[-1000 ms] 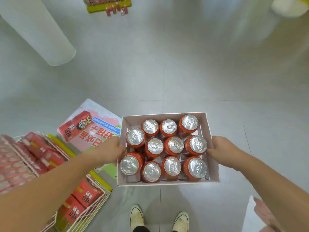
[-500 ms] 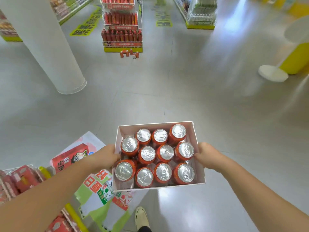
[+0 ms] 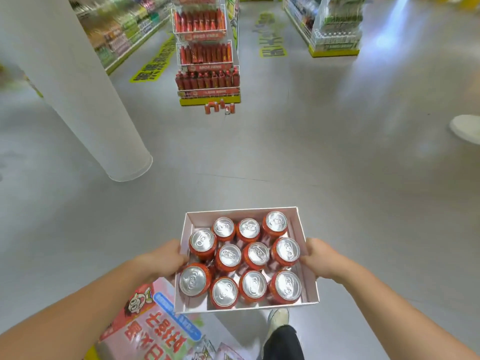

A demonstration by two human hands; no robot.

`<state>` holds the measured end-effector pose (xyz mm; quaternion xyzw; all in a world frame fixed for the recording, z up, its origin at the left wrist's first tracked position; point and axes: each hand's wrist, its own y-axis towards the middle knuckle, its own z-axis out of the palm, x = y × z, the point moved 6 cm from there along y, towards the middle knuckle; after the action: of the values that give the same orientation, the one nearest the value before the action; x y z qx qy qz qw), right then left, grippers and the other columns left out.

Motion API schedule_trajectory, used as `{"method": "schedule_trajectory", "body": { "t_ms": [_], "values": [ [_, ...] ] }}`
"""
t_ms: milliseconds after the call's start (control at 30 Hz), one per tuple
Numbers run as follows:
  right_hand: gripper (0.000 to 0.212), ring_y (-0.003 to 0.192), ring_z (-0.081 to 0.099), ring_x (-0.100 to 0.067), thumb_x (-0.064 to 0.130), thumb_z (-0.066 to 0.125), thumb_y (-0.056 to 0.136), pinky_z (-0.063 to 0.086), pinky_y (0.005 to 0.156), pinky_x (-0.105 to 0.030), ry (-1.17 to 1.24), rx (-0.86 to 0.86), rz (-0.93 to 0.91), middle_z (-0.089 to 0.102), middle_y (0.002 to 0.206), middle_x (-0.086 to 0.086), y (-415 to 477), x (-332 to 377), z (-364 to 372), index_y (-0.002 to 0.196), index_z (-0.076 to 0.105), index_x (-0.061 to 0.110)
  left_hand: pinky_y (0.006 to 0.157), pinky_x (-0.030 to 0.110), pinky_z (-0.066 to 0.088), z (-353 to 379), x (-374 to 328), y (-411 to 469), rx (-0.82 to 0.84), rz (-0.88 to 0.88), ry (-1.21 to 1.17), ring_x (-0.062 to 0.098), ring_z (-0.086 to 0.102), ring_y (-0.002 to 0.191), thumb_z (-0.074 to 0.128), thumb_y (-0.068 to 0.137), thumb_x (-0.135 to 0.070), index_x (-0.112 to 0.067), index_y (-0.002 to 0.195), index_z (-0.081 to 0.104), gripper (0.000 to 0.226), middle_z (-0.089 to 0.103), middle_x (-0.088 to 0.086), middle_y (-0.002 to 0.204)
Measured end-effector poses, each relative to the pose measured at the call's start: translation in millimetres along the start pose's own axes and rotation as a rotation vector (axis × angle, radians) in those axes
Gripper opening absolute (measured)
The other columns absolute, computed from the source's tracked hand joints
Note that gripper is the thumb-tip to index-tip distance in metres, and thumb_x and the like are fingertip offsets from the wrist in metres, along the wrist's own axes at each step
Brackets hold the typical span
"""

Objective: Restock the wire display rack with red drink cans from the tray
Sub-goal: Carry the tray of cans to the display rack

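Note:
A white cardboard tray is carried in front of me, filled with several upright red drink cans with silver tops. My left hand grips the tray's left wall and my right hand grips its right wall. Far ahead across the floor stands the wire display rack, its shelves lined with red cans. Several loose red cans stand on the floor at its foot.
A thick white pillar rises at the left. A pink promotional sign lies low at my left. Store shelves flank the aisle at the back right. Grey floor stretches between me and the rack. My shoe shows below the tray.
The view has tilted up and moved forward. The rack and aisle have come into sight and look nearer. The left-hand red carton rack has dropped out of view. Both hands keep holding the tray.

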<state>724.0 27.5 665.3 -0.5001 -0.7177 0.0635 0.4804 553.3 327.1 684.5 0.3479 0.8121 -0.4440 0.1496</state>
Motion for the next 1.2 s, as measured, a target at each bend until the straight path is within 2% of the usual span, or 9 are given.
{"method": "schedule_trajectory", "body": {
  "t_ms": [100,233,367,500,667,933,1033,1133,1200],
  "values": [
    [0.025,0.062,0.064,-0.023,-0.002,0.051,0.089,0.053,0.050,-0.032,-0.006,0.009,-0.028,0.065,0.071,-0.006,70.2,28.8,-29.9,0.072,0.058,0.015,0.042,0.024,0.047,-36.9,-25.5,58.2,0.007,-0.039,-0.030,0.010,0.056,0.048,0.051,0.093,0.002,-0.012,0.087,0.062,0.019,0.061,-0.001,0.060],
    [0.021,0.066,0.066,-0.027,-0.001,0.051,0.089,0.054,0.051,-0.035,0.008,0.034,-0.071,0.067,0.075,-0.008,163.9,74.7,-74.3,0.079,0.062,0.014,0.056,0.037,0.052,-93.3,-57.1,132.0,-0.036,-0.082,-0.072,0.024,0.057,0.065,0.052,0.088,-0.002,-0.004,0.094,0.064,0.014,0.061,0.013,0.076],
    [0.017,0.063,0.065,-0.024,0.001,0.051,0.089,0.051,0.047,-0.030,-0.034,0.058,-0.076,0.070,0.076,-0.010,259.1,124.9,-120.8,0.087,0.067,0.007,0.050,0.026,0.044,-151.1,-91.0,203.6,-0.062,-0.089,-0.113,0.018,0.054,0.054,0.052,0.087,-0.004,-0.007,0.078,0.063,0.014,0.059,0.006,0.066],
    [0.016,0.056,0.061,-0.024,0.000,0.050,0.089,0.048,0.044,-0.027,-0.064,0.055,-0.047,0.068,0.074,-0.018,359.4,177.6,-157.5,0.089,0.066,0.001,0.054,0.038,0.061,-213.7,-118.4,288.3,-0.034,-0.088,-0.193,0.027,0.073,0.071,0.056,0.092,-0.004,-0.009,0.094,0.068,0.013,0.074,0.010,0.082],
    [0.016,0.057,0.062,-0.024,0.003,0.051,0.089,0.050,0.045,-0.028,-0.081,0.020,-0.033,0.065,0.069,-0.009,489.3,254.8,-195.2,0.082,0.066,0.005,0.060,0.044,0.063,-305.9,-146.1,412.3,-0.020,-0.054,-0.211,0.026,0.071,0.069,0.051,0.092,0.000,-0.009,0.089,0.066,0.017,0.073,0.010,0.079],
    [0.019,0.059,0.063,-0.027,-0.008,0.046,0.092,0.050,0.040,-0.026,0.000,0.003,-0.047,0.068,0.076,-0.021,668.9,403.5,-255.2,0.087,0.064,-0.004,0.057,0.039,0.062,-482.5,-196.1,577.8,-0.068,-0.037,-0.160,0.017,0.068,0.058,0.053,0.093,0.000,-0.011,0.084,0.065,0.018,0.070,0.002,0.067],
    [0.020,0.061,0.067,-0.032,-0.008,0.045,0.090,0.054,0.044,-0.030,0.004,0.018,-0.052,0.070,0.081,-0.030,745.0,455.1,-276.1,0.088,0.065,-0.009,0.057,0.037,0.060,-543.2,-212.8,641.6,-0.093,-0.040,-0.144,0.014,0.066,0.056,0.056,0.093,-0.002,-0.013,0.079,0.065,0.019,0.069,-0.001,0.061],
    [0.020,0.064,0.066,-0.032,-0.009,0.046,0.089,0.057,0.050,-0.034,0.015,0.021,-0.086,0.066,0.076,-0.022,825.4,504.7,-298.2,0.080,0.063,-0.002,0.046,0.025,0.052,-597.6,-227.6,707.5,-0.135,-0.040,-0.117,0.006,0.061,0.045,0.056,0.093,-0.002,-0.013,0.074,0.062,0.023,0.064,-0.006,0.053],
    [0.017,0.071,0.070,-0.037,-0.008,0.049,0.088,0.061,0.056,-0.041,0.026,0.047,-0.100,0.069,0.081,-0.023,880.1,536.4,-311.2,0.085,0.065,-0.005,0.048,0.024,0.050,-631.5,-232.5,751.2,-0.142,-0.056,-0.119,0.010,0.062,0.053,0.057,0.093,-0.004,-0.012,0.083,0.064,0.014,0.068,-0.002,0.065]
  ]
}}
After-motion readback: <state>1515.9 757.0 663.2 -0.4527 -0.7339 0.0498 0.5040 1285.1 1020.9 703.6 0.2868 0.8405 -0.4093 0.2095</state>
